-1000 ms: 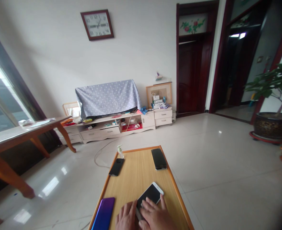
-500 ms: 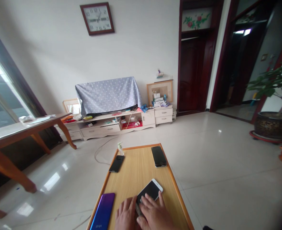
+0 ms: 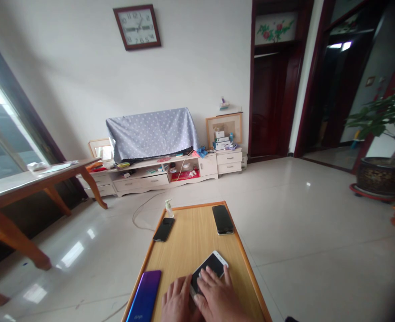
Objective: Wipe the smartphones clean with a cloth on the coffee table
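Note:
A white-framed phone (image 3: 212, 265) lies slantwise on the small wooden table (image 3: 190, 241), screen up. My right hand (image 3: 217, 298) rests flat on the phone's near end, fingers stretched out over the screen. My left hand (image 3: 177, 304) lies beside it, fingers flat on the table, touching the phone's near left corner. A purple phone (image 3: 146, 297) sits at the table's left edge, left of my left hand. Two black phones lie farther off, one (image 3: 163, 229) at the far left, one (image 3: 222, 219) at the far right. A small pump bottle (image 3: 169, 209) stands at the far left corner.
A low cabinet (image 3: 157, 172) with a cloth-covered screen (image 3: 152, 133) stands against the far wall. A wooden table (image 3: 23, 188) is at the left, a potted plant (image 3: 383, 147) at the right. A cable (image 3: 140, 214) runs across the tiled floor.
My right hand has slid a little farther up the white-framed phone. The view has shifted slightly; the other phones have not moved.

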`<state>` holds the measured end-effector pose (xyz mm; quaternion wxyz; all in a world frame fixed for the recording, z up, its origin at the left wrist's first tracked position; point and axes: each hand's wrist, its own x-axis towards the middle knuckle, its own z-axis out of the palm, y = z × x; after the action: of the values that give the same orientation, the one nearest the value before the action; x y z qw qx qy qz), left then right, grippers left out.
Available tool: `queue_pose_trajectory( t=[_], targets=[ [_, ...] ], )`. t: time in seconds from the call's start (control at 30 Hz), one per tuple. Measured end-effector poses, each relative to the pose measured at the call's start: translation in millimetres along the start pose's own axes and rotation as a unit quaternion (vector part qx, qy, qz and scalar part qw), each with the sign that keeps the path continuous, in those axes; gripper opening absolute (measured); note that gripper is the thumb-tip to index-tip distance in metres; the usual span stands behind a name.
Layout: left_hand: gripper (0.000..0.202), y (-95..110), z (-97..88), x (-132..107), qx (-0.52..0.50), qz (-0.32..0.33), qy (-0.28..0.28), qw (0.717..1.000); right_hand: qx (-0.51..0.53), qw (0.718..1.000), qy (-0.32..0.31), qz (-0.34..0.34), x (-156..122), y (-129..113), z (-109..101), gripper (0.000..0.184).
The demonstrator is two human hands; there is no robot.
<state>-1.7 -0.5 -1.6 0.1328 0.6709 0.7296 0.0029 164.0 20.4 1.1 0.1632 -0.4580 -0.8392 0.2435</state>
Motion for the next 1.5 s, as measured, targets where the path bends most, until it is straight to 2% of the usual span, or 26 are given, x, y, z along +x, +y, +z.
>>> queue_pose_trajectory(
  t=[0.07, 0.13, 0.2, 0.3, 0.4, 0.47, 0.57, 0.63, 0.73, 0.9, 1.0, 1.2, 1.27, 1.5],
  targets=[
    [0.073, -2, 1.8, 1, 0.006, 0.001, -0.01, 1.0, 0.014, 0.999, -0.03, -0.02, -2, -5, -1, 0.044],
    [0.073, -2, 1.9, 1, 0.006, 0.002, -0.007, 1.0, 0.015, 0.999, -0.028, -0.032, -2, -5, -2, 0.042],
    [0.068, 1, 0.1, -1, -0.002, 0.002, 0.005, 1.0, 0.001, 1.0, 0.002, -0.031, -1, 1, -3, 0.041],
    [0.068, 6, -3.2, -4, -0.012, -0.004, 0.016, 1.0, -0.027, 0.998, 0.053, 0.007, 5, 13, -5, 0.043],
    [0.068, 6, -1.9, -5, -0.017, 0.001, 0.026, 1.0, -0.036, 0.996, 0.068, 0.039, 8, 17, -4, 0.044],
    [0.066, 3, 2.8, -5, -0.029, 0.018, 0.045, 0.998, -0.03, 0.998, 0.056, 0.016, 7, 12, -2, 0.044],
    [0.059, -2, 11.9, -5, -0.047, 0.042, 0.075, 0.995, -0.015, 0.998, 0.021, -0.054, 2, 1, 3, 0.044],
    [0.056, -4, 16.0, -5, -0.052, 0.045, 0.09, 0.994, -0.008, 0.997, 0.008, -0.071, 1, -3, 4, 0.044],
    [0.054, -3, 17.3, -5, -0.056, 0.057, 0.1, 0.992, -0.013, 0.999, 0.027, -0.04, 7, 6, 3, 0.044],
    [0.061, 0, 16.6, -5, -0.051, 0.062, 0.11, 0.991, -0.073, 0.992, 0.072, 0.075, 18, 32, -2, 0.046],
    [0.059, -1, 19.4, -4, -0.048, 0.065, 0.123, 0.989, -0.08, 0.99, 0.081, 0.083, 13, 34, 1, 0.046],
    [0.056, -4, 24.3, -4, -0.051, 0.071, 0.137, 0.987, -0.023, 0.997, 0.073, -0.03, -4, 22, 12, 0.043],
    [0.057, -4, 24.2, -4, -0.052, 0.075, 0.138, 0.986, 0.015, 0.996, 0.089, -0.026, -3, 28, 12, 0.039],
    [0.06, -3, 23.7, -8, -0.048, 0.082, 0.138, 0.986, 0.107, 0.981, 0.154, 0.052, 15, 65, 6, 0.032]
  ],
)
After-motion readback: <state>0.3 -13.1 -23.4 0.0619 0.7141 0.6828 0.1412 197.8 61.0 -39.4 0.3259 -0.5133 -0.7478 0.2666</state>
